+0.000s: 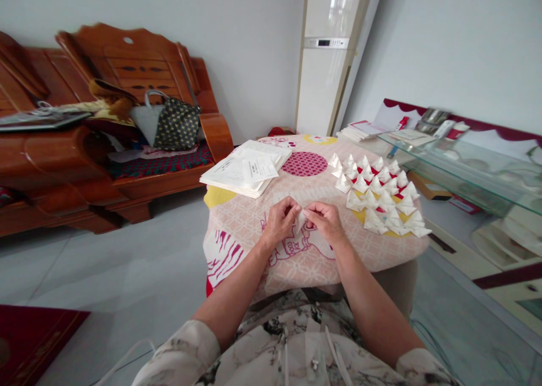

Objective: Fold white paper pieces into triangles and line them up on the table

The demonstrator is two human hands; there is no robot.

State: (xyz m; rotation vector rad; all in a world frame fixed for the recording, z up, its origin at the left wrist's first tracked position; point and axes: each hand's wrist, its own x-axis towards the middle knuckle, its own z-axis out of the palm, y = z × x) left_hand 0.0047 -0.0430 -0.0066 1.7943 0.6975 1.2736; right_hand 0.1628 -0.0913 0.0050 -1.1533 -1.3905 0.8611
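Observation:
Both my hands meet over the near part of the cloth-covered table [249,242], pinching a small piece of white folded paper [300,222] between them. My left hand [283,221] is closed on its left side, thumb and forefinger together. From the other side my right hand [325,221] grips it, fingers curled. The paper's exact shape is mostly hidden by the fingers. To the right stand several rows of pointed folded paper pieces [372,200]. At the left back of the table lies a stack of white printed paper sheets [231,171], with smaller slips on top.
A glass-shelved stand [478,166] adjoins the table at right, with a cup [457,131] and papers [359,130] near it. A wooden sofa [139,64] with bags [175,123] stands at left. Behind is a tall white air conditioner [324,81].

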